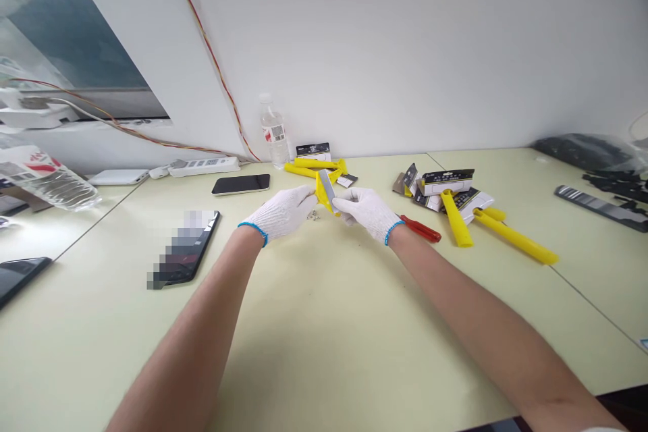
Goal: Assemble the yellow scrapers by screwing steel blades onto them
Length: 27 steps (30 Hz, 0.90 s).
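Both my hands wear white knit gloves with blue cuffs. My left hand (283, 213) and my right hand (367, 210) meet above the table and together grip a yellow scraper (324, 193) with a grey metal blade. Fingers of both hands are closed around it. Several small screws (314, 215) lie on the pale yellow table (314, 324) just under my left hand. A red-handled screwdriver (422, 229) lies right beside my right wrist.
More yellow scrapers (514, 237) and blade packs (448, 182) lie to the right, others (314, 166) by the wall. A water bottle (272, 131), a power strip (203, 165) and two phones (241, 183) (185, 250) sit left. Black parts (602, 206) lie far right.
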{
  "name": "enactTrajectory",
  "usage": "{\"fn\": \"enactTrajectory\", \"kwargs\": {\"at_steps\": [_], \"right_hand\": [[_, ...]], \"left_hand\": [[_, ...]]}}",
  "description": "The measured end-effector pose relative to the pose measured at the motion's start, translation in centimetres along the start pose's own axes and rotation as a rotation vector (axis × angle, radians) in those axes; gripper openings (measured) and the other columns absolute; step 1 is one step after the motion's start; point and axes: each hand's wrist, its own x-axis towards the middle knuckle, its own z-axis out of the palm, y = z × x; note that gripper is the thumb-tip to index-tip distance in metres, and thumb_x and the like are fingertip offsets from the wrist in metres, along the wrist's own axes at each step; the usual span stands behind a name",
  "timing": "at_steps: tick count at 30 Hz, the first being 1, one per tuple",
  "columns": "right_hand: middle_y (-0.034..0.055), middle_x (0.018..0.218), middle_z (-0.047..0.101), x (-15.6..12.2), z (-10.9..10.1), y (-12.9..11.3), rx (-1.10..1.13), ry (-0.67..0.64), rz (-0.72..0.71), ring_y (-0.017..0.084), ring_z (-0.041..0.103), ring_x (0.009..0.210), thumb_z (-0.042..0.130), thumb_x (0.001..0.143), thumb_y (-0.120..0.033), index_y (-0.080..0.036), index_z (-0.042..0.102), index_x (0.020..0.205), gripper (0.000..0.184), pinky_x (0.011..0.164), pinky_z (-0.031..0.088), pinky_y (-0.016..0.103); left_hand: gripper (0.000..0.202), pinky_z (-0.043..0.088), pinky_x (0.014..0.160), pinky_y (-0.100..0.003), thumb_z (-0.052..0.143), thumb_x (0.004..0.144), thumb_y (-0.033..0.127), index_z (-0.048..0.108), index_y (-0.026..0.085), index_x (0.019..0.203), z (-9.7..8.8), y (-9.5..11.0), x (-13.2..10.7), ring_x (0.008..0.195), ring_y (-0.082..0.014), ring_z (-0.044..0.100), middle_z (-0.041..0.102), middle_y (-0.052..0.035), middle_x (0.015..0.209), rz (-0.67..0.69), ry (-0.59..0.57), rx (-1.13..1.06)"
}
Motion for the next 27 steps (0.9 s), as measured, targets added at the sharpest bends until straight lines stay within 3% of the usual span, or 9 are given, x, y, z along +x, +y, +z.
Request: {"fn": "enactTrajectory", "kwargs": {"at_steps": [6,12,19,24,27], "right_hand": [[0.0151,0.098,0.078,-0.4,-0.5,-1.0,-0.028,0.021,-0.016,0.016,0.077,0.103,0.059,0.101,-0.049,-0.013,0.077,0.097,0.04,0.082,0.058,0.017],[0.0121,0.11,0.077,-1.6,-1.7,-3.5,-0.199,-0.105,-0.053,0.014,0.075,0.109,0.055,0.104,-0.042,-0.012,0.077,0.102,0.037,0.091,0.059,0.017],[0.0087,0.094,0.076,-1.8,-2.2,-3.8,-0.244,-0.163,-0.046,0.011,0.076,0.103,0.05,0.106,-0.044,-0.016,0.077,0.092,0.041,0.086,0.055,0.009],[0.0123,0.095,0.075,-1.7,-2.3,-3.8,-0.237,-0.158,-0.035,0.014,0.075,0.108,0.055,0.106,-0.042,-0.011,0.077,0.095,0.039,0.091,0.06,0.013],[0.0123,0.095,0.076,-1.6,-2.2,-3.9,-0.234,-0.123,-0.039,0.016,0.074,0.115,0.058,0.105,-0.041,-0.013,0.077,0.089,0.038,0.091,0.059,0.014]], "left_hand": [[0.033,0.042,0.072,-0.028,0.041,0.11,0.034,0.067,0.019,0.094,-0.3,0.3,-0.3,0.076,-0.0172,0.056,0.068,-0.0057,0.086,0.044,-0.005,-0.006],[0.034,0.044,0.069,-0.03,0.042,0.107,0.041,0.066,0.022,0.093,-0.6,-0.1,-0.2,0.075,-0.0188,0.055,0.067,-0.0042,0.087,0.076,-0.035,-0.021],[0.032,0.037,0.064,-0.032,0.04,0.105,0.04,0.051,0.022,0.081,-0.2,-1.3,0.5,0.069,-0.0169,0.044,0.056,-0.0023,0.078,0.1,-0.079,-0.015],[0.033,0.035,0.062,-0.033,0.04,0.106,0.042,0.052,0.021,0.082,-0.4,-1.0,0.3,0.069,-0.0171,0.048,0.059,-0.0028,0.079,0.064,-0.098,-0.067],[0.032,0.035,0.062,-0.032,0.041,0.105,0.042,0.052,0.022,0.083,-0.5,-0.5,0.1,0.069,-0.0171,0.049,0.059,-0.0022,0.08,0.044,-0.105,-0.072]]}}
